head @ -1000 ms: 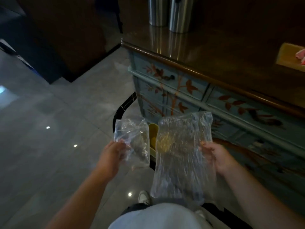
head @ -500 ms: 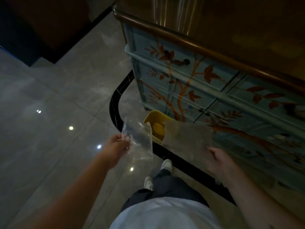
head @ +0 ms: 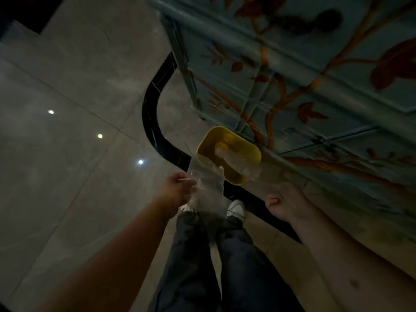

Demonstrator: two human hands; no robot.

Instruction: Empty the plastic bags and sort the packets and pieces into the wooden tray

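My left hand point(head: 177, 192) pinches the edge of a small clear plastic bag point(head: 208, 190), which hangs above my shoes. My right hand point(head: 284, 202) is closed on a corner of a larger clear plastic bag point(head: 262, 175). This bag is blurred and faint, and its far end reaches over a yellow bin point(head: 227, 140) on the floor. Crumpled clear plastic point(head: 229, 157) shows inside the bin. The wooden tray and the packets are out of view.
A blue cabinet point(head: 315, 64) painted with orange branches and leaves stands right behind the bin. A curved black band point(head: 153, 122) runs across the glossy grey floor tiles. My legs and white shoes point(head: 236, 208) are directly below the hands.
My head has tipped down further, so the cabinet top is gone from view. Both hands have lowered with the bags, and the larger bag now reaches over the yellow bin.
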